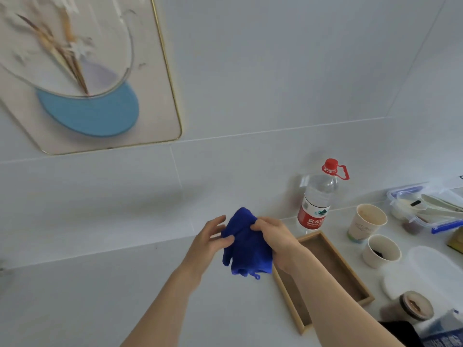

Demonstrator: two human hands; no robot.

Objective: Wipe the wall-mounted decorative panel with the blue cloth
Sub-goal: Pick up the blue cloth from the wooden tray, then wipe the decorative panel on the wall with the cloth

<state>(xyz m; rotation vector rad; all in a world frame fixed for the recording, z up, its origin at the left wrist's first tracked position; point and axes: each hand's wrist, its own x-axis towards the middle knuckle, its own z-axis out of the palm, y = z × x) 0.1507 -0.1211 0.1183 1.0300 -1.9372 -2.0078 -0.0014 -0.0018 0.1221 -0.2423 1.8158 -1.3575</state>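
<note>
Leftmost, the wall-mounted decorative panel (pixel 100 78), a pale rounded rectangle edged in thin gold metal, is seen high on the smooth white tiled wall (pixel 275 83), up and left of the blue cloth; a glossy blue disc and raised dried-grass stems are set on its face, so light pressure is judged wise there. Just left of the cloth, the left hand (pixel 208 242) is held with fingers spread, only thumb and fingertips pinched on the fabric's edge. The soft, deep-blue microfibre cloth (pixel 244 246) is held bunched in the air above the white counter (pixel 87 309), well below the panel. It is judged light, limp and easily folded, best gathered into a flat pad in one palm. Touching its right side, the right hand (pixel 273 240) is closed on the upper folds. Right of the cloth, a shallow rectangular wooden tray (pixel 330 256) and a clear plastic water bottle with a red cap (pixel 317 199) are found.
</note>
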